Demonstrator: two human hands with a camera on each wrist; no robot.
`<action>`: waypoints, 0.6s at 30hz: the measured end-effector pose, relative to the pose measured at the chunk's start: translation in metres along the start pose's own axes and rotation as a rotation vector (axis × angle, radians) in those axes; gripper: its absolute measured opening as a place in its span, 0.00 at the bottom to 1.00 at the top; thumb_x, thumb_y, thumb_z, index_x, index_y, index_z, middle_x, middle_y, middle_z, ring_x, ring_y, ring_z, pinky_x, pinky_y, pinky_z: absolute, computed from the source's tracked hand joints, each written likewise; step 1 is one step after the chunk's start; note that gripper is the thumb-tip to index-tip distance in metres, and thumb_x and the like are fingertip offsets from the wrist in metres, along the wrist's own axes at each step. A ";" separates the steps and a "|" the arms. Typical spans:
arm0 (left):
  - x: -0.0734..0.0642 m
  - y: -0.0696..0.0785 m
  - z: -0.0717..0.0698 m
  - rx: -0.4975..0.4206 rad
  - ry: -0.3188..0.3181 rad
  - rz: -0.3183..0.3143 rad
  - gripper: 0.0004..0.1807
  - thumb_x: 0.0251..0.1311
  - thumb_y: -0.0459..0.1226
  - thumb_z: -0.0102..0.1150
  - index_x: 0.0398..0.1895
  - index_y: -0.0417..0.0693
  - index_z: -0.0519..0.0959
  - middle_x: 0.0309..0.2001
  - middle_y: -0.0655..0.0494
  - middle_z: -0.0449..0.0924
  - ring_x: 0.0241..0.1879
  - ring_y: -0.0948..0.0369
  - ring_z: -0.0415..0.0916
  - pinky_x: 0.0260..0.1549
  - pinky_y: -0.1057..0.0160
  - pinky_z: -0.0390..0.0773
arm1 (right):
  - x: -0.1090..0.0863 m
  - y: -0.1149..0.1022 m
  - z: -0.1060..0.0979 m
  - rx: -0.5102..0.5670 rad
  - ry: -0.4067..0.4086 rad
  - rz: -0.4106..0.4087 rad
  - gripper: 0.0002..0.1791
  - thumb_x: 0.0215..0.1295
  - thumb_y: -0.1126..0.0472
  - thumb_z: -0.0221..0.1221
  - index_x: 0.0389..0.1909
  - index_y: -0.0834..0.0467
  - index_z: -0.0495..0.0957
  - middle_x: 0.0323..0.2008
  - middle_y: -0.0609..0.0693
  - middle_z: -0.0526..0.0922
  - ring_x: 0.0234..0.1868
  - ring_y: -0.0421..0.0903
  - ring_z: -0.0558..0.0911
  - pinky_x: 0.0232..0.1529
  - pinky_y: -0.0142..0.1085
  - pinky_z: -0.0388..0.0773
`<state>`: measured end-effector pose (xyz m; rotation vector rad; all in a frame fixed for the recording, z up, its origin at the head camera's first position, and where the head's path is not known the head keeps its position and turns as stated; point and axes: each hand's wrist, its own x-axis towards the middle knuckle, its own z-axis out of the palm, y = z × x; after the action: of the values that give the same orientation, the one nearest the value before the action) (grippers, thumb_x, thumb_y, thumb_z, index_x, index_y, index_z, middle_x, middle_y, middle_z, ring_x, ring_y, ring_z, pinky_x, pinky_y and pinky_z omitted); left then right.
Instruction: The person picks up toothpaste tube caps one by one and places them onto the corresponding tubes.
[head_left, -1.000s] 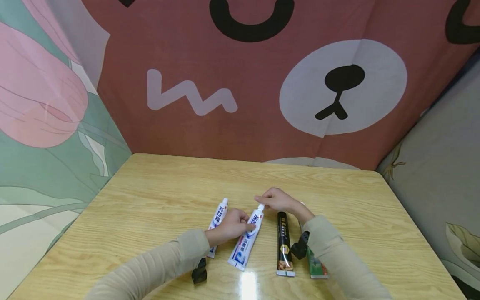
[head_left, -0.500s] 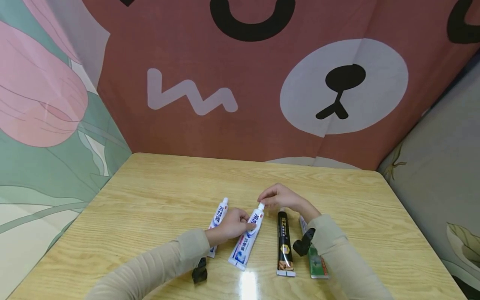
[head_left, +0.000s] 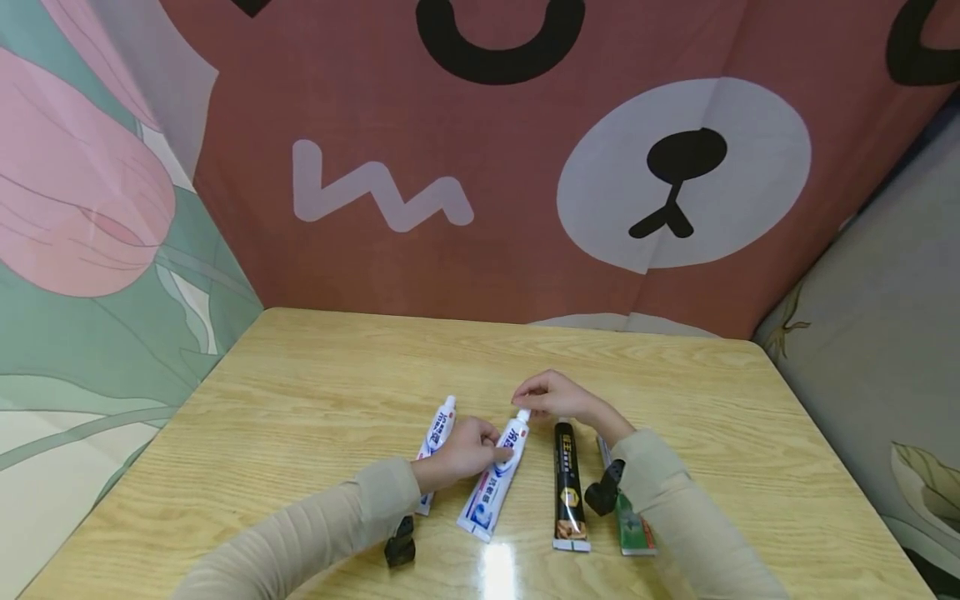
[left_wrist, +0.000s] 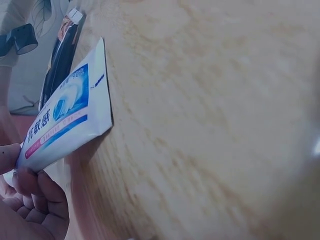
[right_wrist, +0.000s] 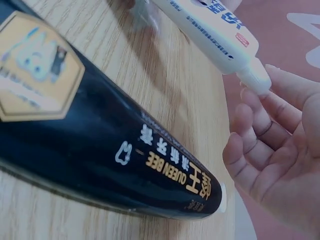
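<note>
My left hand (head_left: 461,452) grips a white toothpaste tube (head_left: 491,493) with blue print around its upper body, thumb on top. The tube slants on the table, its crimped end toward me; in the left wrist view that end of the toothpaste tube (left_wrist: 75,107) stands slightly off the wood. At its far tip, my right hand (head_left: 558,397) pinches the white cap (right_wrist: 256,76) between thumb and forefinger, the other fingers loosely curled. The cap sits against the tube's neck in the right wrist view. Whether its thread is engaged cannot be seen.
Left of the held tube lies a similar white tube (head_left: 439,427), partly behind my left hand. A black toothpaste tube (head_left: 568,483) lies to the right. Beyond it, a green package (head_left: 634,532) is partly covered by my right sleeve. A printed cloth (head_left: 450,275) hangs behind the table.
My right hand has turned at the cap: it lifted slightly and its fingers took a more bent pose, then it lowered a little. The left hand and the tube have stayed in place.
</note>
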<state>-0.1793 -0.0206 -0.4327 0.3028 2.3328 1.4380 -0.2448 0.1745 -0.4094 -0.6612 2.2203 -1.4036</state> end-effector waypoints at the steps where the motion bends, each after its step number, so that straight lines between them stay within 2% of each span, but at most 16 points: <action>1: 0.000 0.000 0.000 0.003 0.003 0.000 0.08 0.53 0.36 0.62 0.21 0.44 0.76 0.13 0.59 0.68 0.12 0.67 0.58 0.10 0.72 0.57 | 0.000 0.000 0.000 -0.002 -0.004 -0.002 0.15 0.65 0.63 0.53 0.42 0.73 0.75 0.21 0.55 0.75 0.19 0.45 0.67 0.21 0.33 0.64; 7: -0.002 -0.001 0.001 0.012 0.013 -0.007 0.08 0.52 0.36 0.62 0.21 0.43 0.76 0.13 0.59 0.68 0.12 0.67 0.58 0.11 0.72 0.57 | -0.004 0.001 -0.005 -0.033 -0.025 -0.027 0.16 0.65 0.63 0.53 0.45 0.73 0.75 0.31 0.54 0.81 0.27 0.55 0.76 0.25 0.38 0.73; 10: -0.003 0.000 0.001 0.020 0.017 -0.003 0.08 0.52 0.36 0.62 0.21 0.43 0.76 0.13 0.59 0.68 0.12 0.67 0.59 0.11 0.72 0.57 | -0.005 0.000 -0.008 -0.038 -0.046 -0.051 0.15 0.63 0.65 0.54 0.45 0.73 0.75 0.35 0.57 0.82 0.30 0.59 0.77 0.27 0.40 0.74; 18: -0.005 0.001 0.003 0.021 0.039 0.027 0.07 0.49 0.34 0.64 0.21 0.42 0.77 0.13 0.60 0.67 0.13 0.67 0.60 0.13 0.72 0.59 | -0.006 0.006 -0.011 0.015 -0.084 -0.058 0.16 0.57 0.69 0.58 0.44 0.75 0.74 0.36 0.59 0.82 0.34 0.44 0.79 0.33 0.37 0.77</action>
<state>-0.1734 -0.0194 -0.4326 0.3157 2.3851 1.4453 -0.2479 0.1881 -0.4100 -0.7702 2.1394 -1.3930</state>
